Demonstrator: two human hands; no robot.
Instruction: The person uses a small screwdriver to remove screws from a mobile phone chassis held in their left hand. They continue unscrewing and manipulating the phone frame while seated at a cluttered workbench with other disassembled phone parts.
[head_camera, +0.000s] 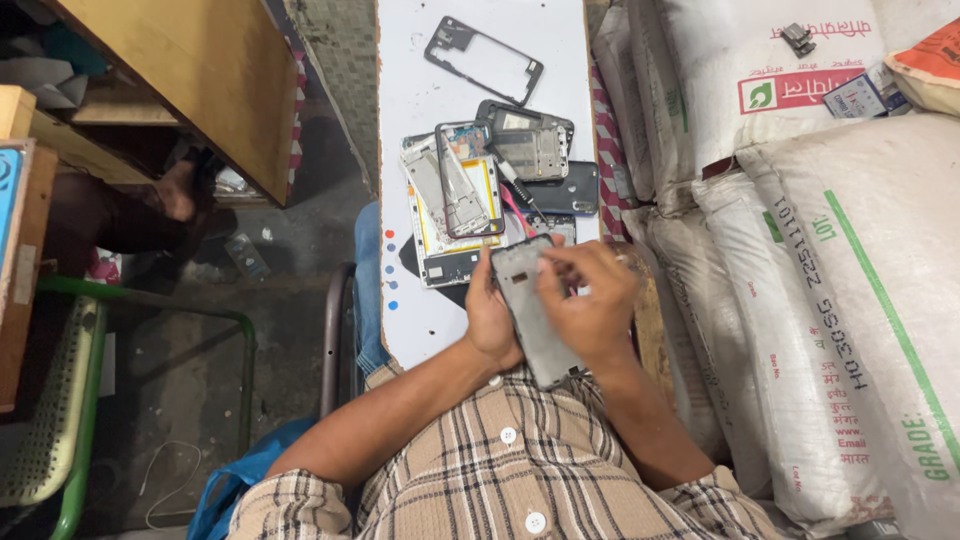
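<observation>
A phone frame (528, 315) lay between the left hand (490, 318) and the right hand (590, 305), over the near end of the tabletop (415, 100). Just beyond the hands sat a heap of phone parts (490, 185), piled one on another at the middle of the tabletop. A lone bezel (484, 60) lay apart at the far end. Stacked sacks (830, 300) stood right of the tabletop, with a small box (862, 95) on top. A chair (70, 400) stood on the floor well to the left.
</observation>
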